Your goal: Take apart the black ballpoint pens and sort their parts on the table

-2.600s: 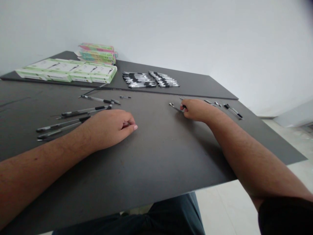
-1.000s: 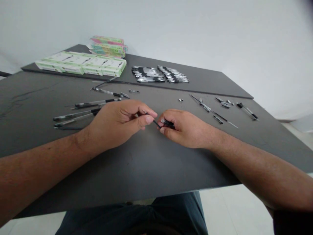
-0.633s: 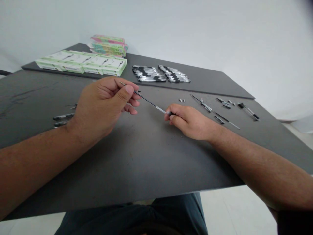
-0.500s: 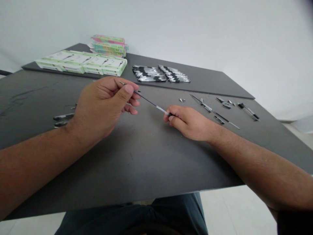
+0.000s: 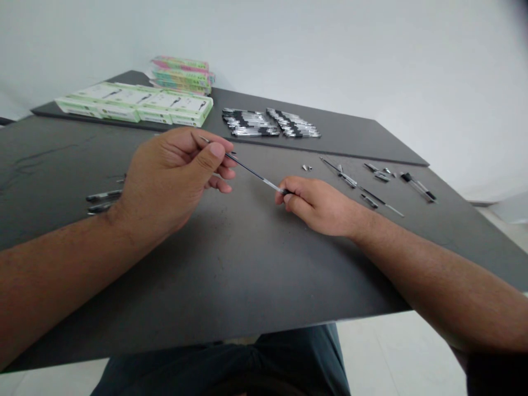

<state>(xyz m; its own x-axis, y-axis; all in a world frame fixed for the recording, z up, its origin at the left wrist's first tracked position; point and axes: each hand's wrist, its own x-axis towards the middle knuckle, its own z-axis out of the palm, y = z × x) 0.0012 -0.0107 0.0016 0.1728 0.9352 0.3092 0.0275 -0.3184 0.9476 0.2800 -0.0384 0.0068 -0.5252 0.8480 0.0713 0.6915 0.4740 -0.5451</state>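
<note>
A thin black-and-silver pen refill (image 5: 253, 177) runs diagonally between my hands. My left hand (image 5: 175, 176) is raised above the table and pinches its far tip end between thumb and fingers. My right hand (image 5: 319, 206) rests lower on the dark table (image 5: 256, 275), fingertips closed on the refill's other end. That end is mostly hidden by the fingers. Loose pen parts (image 5: 348, 180) lie to the right of my right hand. Two dark pens (image 5: 103, 196) show just left of my left hand, partly hidden behind it.
Two neat rows of assembled pens (image 5: 249, 130) lie on a dark board (image 5: 350, 146) at the back. Green-and-white boxes (image 5: 134, 109) stand at its left, with a colourful stack of packets (image 5: 181, 69) behind. A white wall rises beyond, and the floor shows at right.
My hands, close together a second ago, have drawn apart, with the left lifted and the refill now visible between them. Over the last half second they barely moved. The pens at the left now lie mostly hidden.
</note>
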